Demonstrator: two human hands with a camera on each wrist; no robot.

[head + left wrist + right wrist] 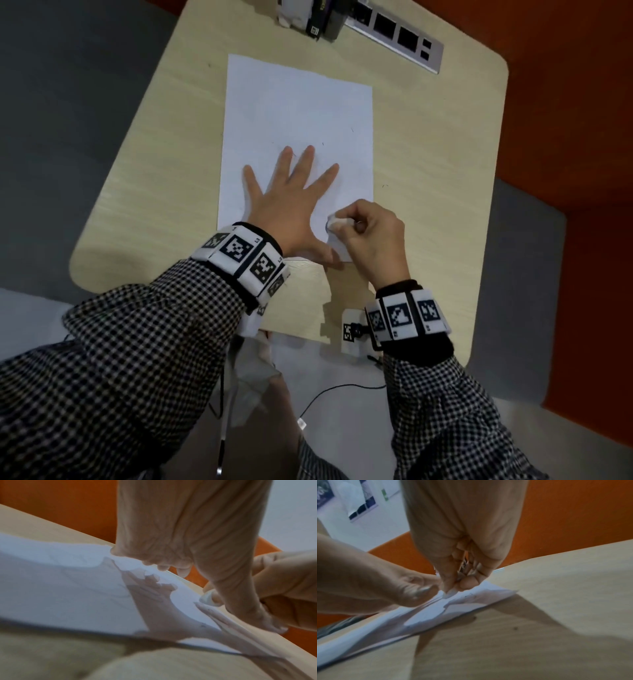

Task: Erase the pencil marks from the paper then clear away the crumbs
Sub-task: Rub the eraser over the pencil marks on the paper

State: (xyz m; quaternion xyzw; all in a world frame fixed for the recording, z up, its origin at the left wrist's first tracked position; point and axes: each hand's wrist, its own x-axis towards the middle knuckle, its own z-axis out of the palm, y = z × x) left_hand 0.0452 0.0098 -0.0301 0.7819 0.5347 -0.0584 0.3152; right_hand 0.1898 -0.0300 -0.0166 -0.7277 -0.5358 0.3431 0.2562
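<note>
A white sheet of paper [294, 113] lies on the light wooden table [428, 137]. My left hand [291, 192] lies flat on the paper's near half, fingers spread and straight, pressing it down. My right hand [363, 229] pinches a small white eraser [337, 221] between thumb and fingers, its tip on the paper's near right corner. The eraser [206, 599] touches the sheet beside my left thumb in the left wrist view. From the right wrist, the eraser [449, 594] meets the paper [426, 615]. A few small dark crumbs [384, 186] lie near the paper's right edge.
A grey power strip [397, 37] and a small dark and white box [318, 20] sit at the table's far edge. An orange wall [565, 102] rises at the right. A white tagged device with a black cable [352, 332] hangs by the near edge.
</note>
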